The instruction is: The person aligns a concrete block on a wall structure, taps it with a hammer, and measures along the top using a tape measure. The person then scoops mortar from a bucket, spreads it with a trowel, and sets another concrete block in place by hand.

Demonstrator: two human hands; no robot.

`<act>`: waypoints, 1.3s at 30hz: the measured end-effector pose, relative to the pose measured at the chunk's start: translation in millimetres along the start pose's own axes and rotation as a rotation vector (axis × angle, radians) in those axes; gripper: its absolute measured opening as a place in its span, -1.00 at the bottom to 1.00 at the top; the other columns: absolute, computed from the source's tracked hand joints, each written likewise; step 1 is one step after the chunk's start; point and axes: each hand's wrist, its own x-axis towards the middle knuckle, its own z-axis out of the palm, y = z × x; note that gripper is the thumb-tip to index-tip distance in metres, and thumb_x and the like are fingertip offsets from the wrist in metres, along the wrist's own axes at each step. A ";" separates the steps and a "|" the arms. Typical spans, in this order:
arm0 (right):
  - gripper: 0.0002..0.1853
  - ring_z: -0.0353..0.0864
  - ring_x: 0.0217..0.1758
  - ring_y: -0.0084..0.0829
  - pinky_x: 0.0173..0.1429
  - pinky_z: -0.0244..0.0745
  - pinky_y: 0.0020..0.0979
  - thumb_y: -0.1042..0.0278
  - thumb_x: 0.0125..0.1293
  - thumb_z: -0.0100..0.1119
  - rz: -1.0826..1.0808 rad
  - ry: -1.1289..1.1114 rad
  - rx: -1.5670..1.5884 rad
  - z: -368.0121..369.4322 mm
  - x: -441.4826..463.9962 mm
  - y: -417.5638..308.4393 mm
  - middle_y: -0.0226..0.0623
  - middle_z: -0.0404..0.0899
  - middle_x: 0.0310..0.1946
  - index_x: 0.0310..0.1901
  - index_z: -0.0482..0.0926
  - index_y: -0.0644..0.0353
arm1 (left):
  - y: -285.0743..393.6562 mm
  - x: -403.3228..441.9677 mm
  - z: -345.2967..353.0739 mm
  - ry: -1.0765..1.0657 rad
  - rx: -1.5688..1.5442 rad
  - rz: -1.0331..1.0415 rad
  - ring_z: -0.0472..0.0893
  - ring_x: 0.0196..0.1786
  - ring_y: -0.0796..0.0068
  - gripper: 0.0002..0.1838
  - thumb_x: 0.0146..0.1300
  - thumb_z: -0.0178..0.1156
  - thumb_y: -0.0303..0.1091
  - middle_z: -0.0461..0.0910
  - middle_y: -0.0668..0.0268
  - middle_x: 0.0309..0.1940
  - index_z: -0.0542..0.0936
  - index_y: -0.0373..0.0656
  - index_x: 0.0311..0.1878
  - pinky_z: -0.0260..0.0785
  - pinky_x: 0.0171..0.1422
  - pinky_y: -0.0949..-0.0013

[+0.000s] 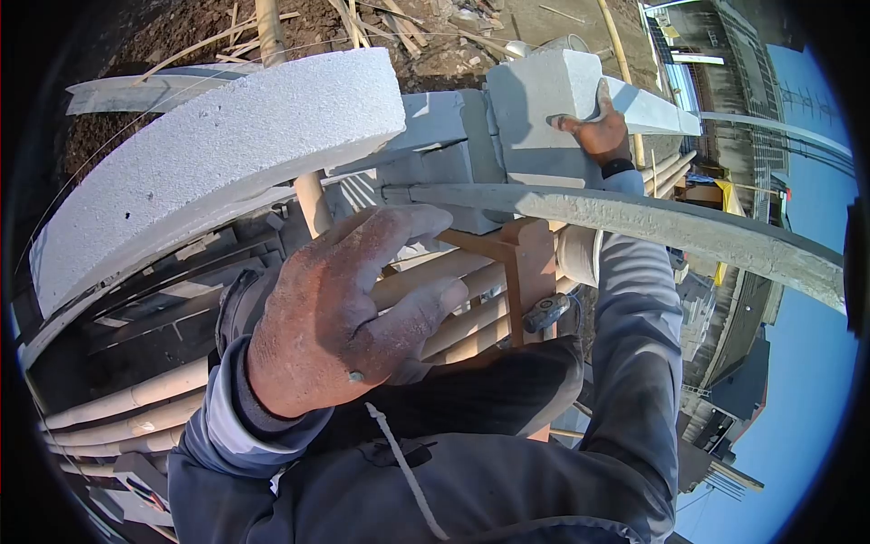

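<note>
My right hand (605,139) lies across the edge of a grey-white concrete block (535,104) set in the wall, its thumb on one face and a finger stretched along another. Close to the camera, my left hand (349,313) is dusty, with the thumb apart from loosely bent fingers; nothing shows in its grasp. A long, pale, rough-surfaced block (236,150) stands beyond it at the upper left. Between the hands, more wall blocks (444,163) show grey mortar along their joints.
A long grey beam (634,213) crosses in front of the wall over my right forearm. Below are bamboo poles (136,394), a brown wooden post (530,272) and a hammer-like metal head (546,313). Soil and wood scraps (390,23) lie beyond the wall.
</note>
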 end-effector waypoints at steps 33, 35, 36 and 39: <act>0.05 0.60 -0.05 0.00 0.06 0.46 -0.28 -0.25 -0.22 0.35 0.142 -0.211 -0.231 13.7 -10.6 -44.5 0.26 0.56 -0.18 0.15 0.33 0.54 | 33.6 -0.5 19.5 -0.048 -0.083 -0.338 0.61 -0.06 0.12 -0.55 0.14 0.24 -0.17 0.58 0.01 -0.14 0.50 -0.26 0.02 0.40 0.02 0.29; 0.08 0.59 -0.04 0.00 0.06 0.46 -0.27 -0.26 -0.23 0.35 0.126 -0.183 -0.213 18.3 -7.0 -39.5 0.25 0.56 -0.16 0.18 0.29 0.53 | 34.6 -2.8 23.3 -0.033 -0.048 -0.316 0.61 -0.06 0.15 -0.56 0.14 0.25 -0.18 0.58 0.02 -0.14 0.51 -0.25 0.02 0.39 0.03 0.30; 0.10 0.59 -0.03 0.00 0.06 0.46 -0.27 -0.27 -0.23 0.35 0.119 -0.171 -0.204 19.3 -6.1 -39.1 0.25 0.56 -0.15 0.20 0.27 0.53 | 35.8 -2.9 23.9 -0.032 -0.078 -0.321 0.60 -0.06 0.17 -0.56 0.14 0.25 -0.19 0.58 0.03 -0.14 0.50 -0.26 0.02 0.38 0.04 0.30; 0.15 0.58 -0.02 0.01 0.07 0.46 -0.27 -0.28 -0.23 0.34 0.169 -0.207 -0.122 18.8 -7.1 -39.5 0.24 0.55 -0.12 0.26 0.18 0.51 | 38.9 -3.5 25.2 -0.045 -0.123 -0.329 0.60 -0.06 0.21 -0.56 0.14 0.26 -0.21 0.59 0.05 -0.15 0.50 -0.28 0.01 0.36 0.07 0.31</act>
